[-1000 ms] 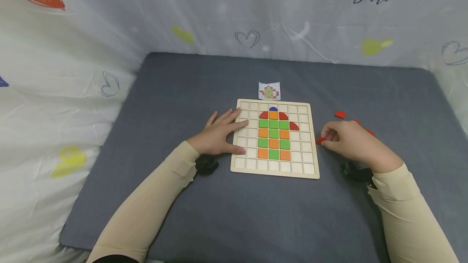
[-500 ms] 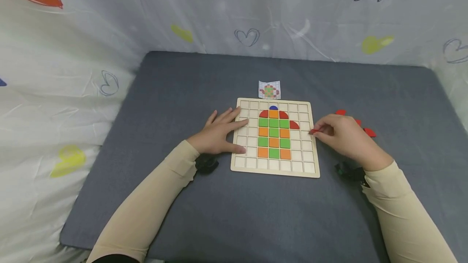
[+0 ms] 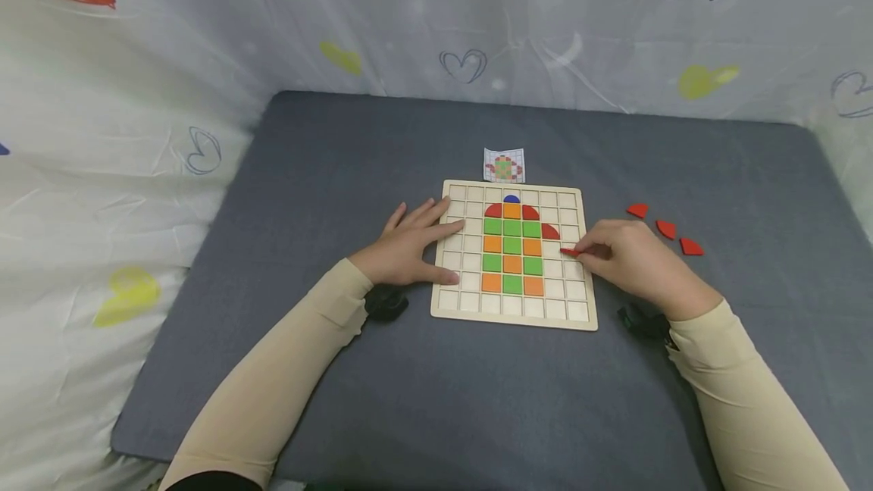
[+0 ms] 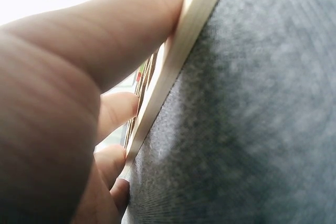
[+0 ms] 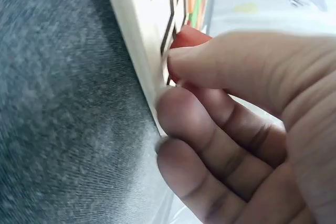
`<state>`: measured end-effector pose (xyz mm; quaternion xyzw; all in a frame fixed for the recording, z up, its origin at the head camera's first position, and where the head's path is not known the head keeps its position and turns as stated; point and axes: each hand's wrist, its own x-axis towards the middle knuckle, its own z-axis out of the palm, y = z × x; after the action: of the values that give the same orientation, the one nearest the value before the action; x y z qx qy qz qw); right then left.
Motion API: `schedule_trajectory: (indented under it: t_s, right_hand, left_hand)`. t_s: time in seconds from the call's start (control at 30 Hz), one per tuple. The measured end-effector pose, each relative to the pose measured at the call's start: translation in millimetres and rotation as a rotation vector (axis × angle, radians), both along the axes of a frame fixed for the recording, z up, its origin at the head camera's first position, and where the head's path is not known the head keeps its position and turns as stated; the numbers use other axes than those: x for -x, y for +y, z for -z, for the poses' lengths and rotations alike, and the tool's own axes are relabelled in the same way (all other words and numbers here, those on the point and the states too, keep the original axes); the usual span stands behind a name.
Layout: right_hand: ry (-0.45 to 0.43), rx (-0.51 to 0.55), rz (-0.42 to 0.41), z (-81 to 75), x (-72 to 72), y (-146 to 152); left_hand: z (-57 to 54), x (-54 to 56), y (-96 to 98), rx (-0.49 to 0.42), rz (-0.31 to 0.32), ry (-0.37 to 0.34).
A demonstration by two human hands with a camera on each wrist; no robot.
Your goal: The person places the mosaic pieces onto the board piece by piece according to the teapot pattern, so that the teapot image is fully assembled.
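A wooden grid board (image 3: 477, 311) lies on the grey cloth, with orange and green squares, red quarter-circle tiles and a blue half-circle tile set in its cells. My left hand (image 3: 408, 247) rests with spread fingers on the board's left edge; the left wrist view has its fingertips along the wooden rim (image 4: 163, 77). Between thumb and fingers, my right hand (image 3: 630, 260) pinches a red tile (image 3: 569, 252) over the right side of the board, just below the red quarter-circle tile (image 3: 549, 232). In the right wrist view the pinched tile (image 5: 190, 37) is partly hidden by the thumb.
Three loose red tiles (image 3: 665, 229) lie on the cloth right of the board. A small pattern card (image 3: 504, 166) sits just behind the board's far edge. A white printed curtain (image 3: 382, 21) hangs behind the table (image 3: 382, 400).
My right hand has moved left with the red tile, from beside the board to over its right cells. The three loose red tiles are now fully in sight. My left hand stays put.
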<state>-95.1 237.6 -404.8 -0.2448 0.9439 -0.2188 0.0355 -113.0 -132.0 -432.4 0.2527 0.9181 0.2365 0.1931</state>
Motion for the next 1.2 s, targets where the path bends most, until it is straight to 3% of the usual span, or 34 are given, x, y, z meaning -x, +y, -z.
schedule_trajectory:
  t_s: [0.33,0.5,0.83,1.2]
  right_hand:
    - [0.083,-0.043,0.012,0.4,-1.3,0.5]
    - [0.080,-0.074,-0.022,-1.3,-4.2,-1.6]
    - [0.160,-0.109,-0.132,-0.2,-6.7,-2.4]
    - [0.129,-0.064,-0.104,3.2,-6.4,-4.7]
  left_hand:
    - [-1.8,-1.0,-0.9,-0.026,0.005,-0.012]
    - [-3.1,-0.9,-0.5,-0.026,0.006,-0.013]
    - [-3.8,0.4,-1.1,-0.024,0.012,-0.016]
    - [-1.7,1.9,-2.2,-0.014,0.014,-0.013]
